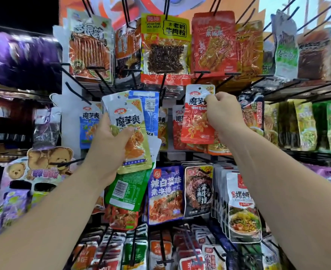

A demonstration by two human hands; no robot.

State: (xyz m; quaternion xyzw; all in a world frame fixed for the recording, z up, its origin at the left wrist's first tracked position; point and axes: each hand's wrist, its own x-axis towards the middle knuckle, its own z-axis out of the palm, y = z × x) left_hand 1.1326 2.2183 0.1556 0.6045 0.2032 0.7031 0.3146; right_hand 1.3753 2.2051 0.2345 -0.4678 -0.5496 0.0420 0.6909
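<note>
The red konjac packet [196, 117] is held up just below and to the right of the yellow vegetarian-meat packet [165, 45], with its punched hole at the top. It looks like a light, thin foil pouch: limp, crinkly and slick on its face. It would likely fold or swing if held by a corner, though it seems hardly fragile. The flat sealed strip beside the hole seems the best place to hold it, since that keeps the hole steady for hanging. The right hand [224, 112] has its grip clenched there, curled fingers pinching the upper right edge. Below and to the left of the yellow packet, the left hand [110, 151] grasps a fanned bundle of packets [130, 121] round their middle, thumb across the front one. A green packet [127, 190] sticks out beneath the fist.
</note>
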